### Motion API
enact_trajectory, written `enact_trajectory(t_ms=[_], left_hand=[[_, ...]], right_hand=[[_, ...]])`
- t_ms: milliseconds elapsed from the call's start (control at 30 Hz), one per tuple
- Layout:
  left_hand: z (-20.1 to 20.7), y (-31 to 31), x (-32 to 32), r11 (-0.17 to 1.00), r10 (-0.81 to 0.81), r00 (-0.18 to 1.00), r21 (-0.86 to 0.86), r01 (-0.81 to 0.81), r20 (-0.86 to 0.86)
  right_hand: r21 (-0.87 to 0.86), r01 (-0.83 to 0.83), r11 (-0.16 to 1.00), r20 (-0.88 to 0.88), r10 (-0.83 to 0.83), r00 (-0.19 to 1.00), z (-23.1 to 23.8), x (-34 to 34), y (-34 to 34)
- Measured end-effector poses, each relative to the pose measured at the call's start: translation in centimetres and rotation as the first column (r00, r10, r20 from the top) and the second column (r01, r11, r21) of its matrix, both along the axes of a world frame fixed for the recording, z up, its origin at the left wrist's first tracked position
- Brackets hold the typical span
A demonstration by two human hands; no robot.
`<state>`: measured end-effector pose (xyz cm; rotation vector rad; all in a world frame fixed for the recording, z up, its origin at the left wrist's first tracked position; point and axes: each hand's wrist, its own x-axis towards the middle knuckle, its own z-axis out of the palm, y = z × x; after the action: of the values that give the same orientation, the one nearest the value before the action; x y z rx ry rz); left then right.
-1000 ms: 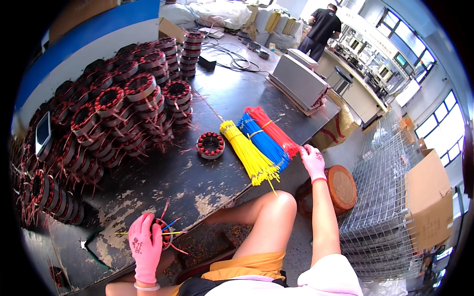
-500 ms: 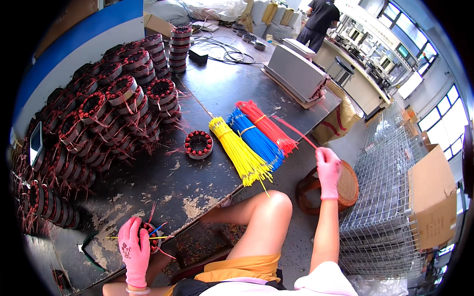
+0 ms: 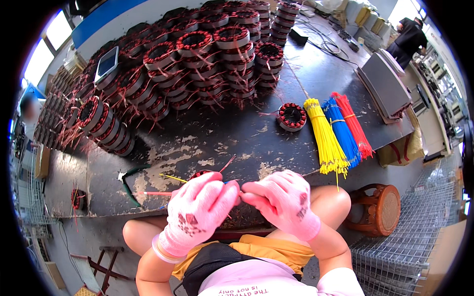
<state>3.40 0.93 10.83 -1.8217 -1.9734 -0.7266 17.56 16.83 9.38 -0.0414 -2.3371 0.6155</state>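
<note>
Both my hands wear pink gloves and meet at the table's front edge. My left hand (image 3: 200, 204) is closed round a small wound stator (image 3: 201, 173), mostly hidden behind its fingers. A yellow wire (image 3: 173, 178) and a red wire (image 3: 157, 193) stick out to its left, and a short bit of blue wire (image 3: 230, 181) shows beside its fingertips. My right hand (image 3: 284, 202) pinches at wire close against the left fingertips; which wire is hidden. To the right lie bundles of yellow wires (image 3: 323, 138), blue wires (image 3: 344, 130) and red wires (image 3: 352, 123), next to a single stator (image 3: 292, 117).
Stacked stators (image 3: 197, 64) crowd the back and left of the worn black table (image 3: 232, 143). A phone-like device (image 3: 106, 64) rests on them. A dark green strip (image 3: 129, 185) lies at the front left. Right of my knee stand a wooden stool (image 3: 380, 209) and wire mesh cages (image 3: 395, 256). A person (image 3: 409, 39) stands far right.
My right hand has come from the right, by the wire bundles, to my left hand, bringing the red wire. The view has swung left. My left hand still holds the stator.
</note>
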Motion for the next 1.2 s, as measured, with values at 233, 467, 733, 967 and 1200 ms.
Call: enact_trajectory(t_ms=[233,467,733,967,1200], left_hand=[[-4.4,-2.0,-2.4,0.965,0.258,0.885,-0.050,-0.259,0.389],[-10.7,1.1,-1.7,0.942,0.303,0.801,-0.034,-0.335,0.517],[-11.4,0.5,-2.9,0.963,0.259,0.791,-0.090,-0.252,0.554],[-10.6,0.5,-4.6,0.986,0.108,0.840,-0.166,-0.022,0.532],[-8.3,0.5,-3.8,0.961,0.167,0.862,-0.273,-0.034,0.480]], right_hand=[[-0.511,0.187,0.839,0.387,0.030,0.922,-5.0,-2.6,2.4],[-0.837,0.137,0.530,0.372,0.367,0.852,-11.3,-7.5,1.7],[-0.487,0.095,0.868,0.390,0.118,0.913,-9.6,-5.0,0.6],[-0.155,0.013,0.988,0.174,0.014,0.985,-8.9,-4.4,0.3],[-0.575,0.012,0.818,0.382,0.256,0.888,-7.1,-5.5,1.3]])
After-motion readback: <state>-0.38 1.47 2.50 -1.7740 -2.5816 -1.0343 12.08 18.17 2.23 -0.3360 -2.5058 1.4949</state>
